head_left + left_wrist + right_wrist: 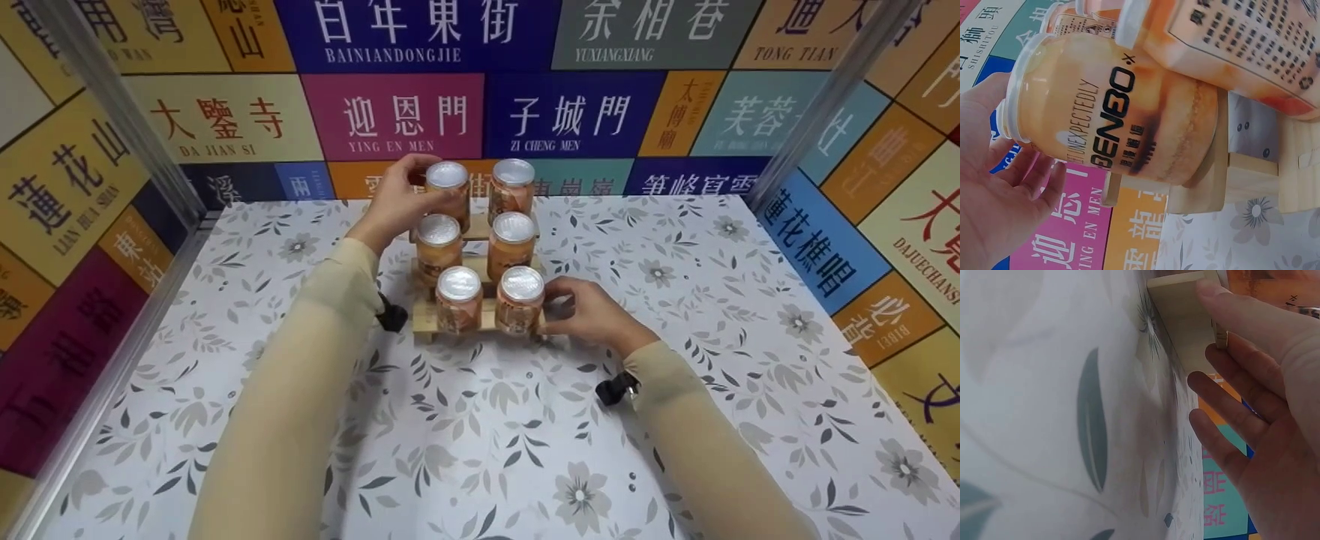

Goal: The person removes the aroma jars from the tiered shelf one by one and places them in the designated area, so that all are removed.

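Observation:
Clear drink cans with silver lids and orange contents stand in pairs on a stepped wooden stand (425,316). My left hand (397,196) grips the back-left can (457,206) near its lid, thumb in front and fingers behind. In the left wrist view this can (1112,107) shows black "BENBO" lettering, and my left hand (1005,191) is at its lid end. My right hand (592,311) is beside the front-right can (519,307). In the right wrist view, my right hand (1275,399) pinches the end of the stand (1185,320) between thumb and index finger; the other fingers are spread.
The stand is on a table (465,450) with a grey leaf and flower print. Panels with large Chinese lettering (405,116) rise behind and at both sides. Metal posts (127,112) mark the back corners. A black wrist device (616,390) is on the right arm.

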The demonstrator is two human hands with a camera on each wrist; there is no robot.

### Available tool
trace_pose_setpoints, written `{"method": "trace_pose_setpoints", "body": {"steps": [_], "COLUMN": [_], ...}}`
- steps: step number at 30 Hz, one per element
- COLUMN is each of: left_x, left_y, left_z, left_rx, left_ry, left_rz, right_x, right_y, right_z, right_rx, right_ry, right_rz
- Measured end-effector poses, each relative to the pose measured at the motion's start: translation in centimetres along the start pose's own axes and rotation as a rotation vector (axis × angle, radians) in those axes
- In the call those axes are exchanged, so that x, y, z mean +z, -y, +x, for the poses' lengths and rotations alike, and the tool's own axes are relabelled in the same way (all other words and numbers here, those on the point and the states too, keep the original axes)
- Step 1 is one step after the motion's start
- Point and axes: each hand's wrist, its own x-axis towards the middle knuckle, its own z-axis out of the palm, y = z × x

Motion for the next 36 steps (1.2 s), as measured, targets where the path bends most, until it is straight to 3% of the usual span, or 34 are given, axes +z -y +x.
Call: {"method": "trace_pose_setpoints", "body": {"steps": [5,9,14,19,29,36], "left_x": [-0.1,-0.8,-2.7,-4.9,-6.6,-7.2], "left_y": [-0.4,-0.5,-0.4,0.7,6.1,7.8], "left_z": [-0.1,-0.6,-1.2,-2.2,-3.5,-3.9], "left_rx": [-0.005,0.012,0.041,-0.029,-0.159,-0.248], "left_ry": [-0.027,-0.098,-0.204,-0.276,-0.249,-0.204], "left_rz": [-0.005,-0.037,-0.062,-0.058,0.039,0.076], "right_x": [0.0,0.2,0.2,0.1,0.0,0.0], "right_y": [0.1,0.1,0.1,-0.1,-1.0,-0.5], "right_z": [0.0,0.0,-0.1,0.0,-0.5,-0.5], "right_rx": [0.016,0.032,0.056,0.038,-0.023,-0.032], "right_ry": [-0.005,-0.004,0.002,0.012,-0.022,-0.02], "right_rz": [0.014,0.034,0.06,0.058,0.072,0.121]}}
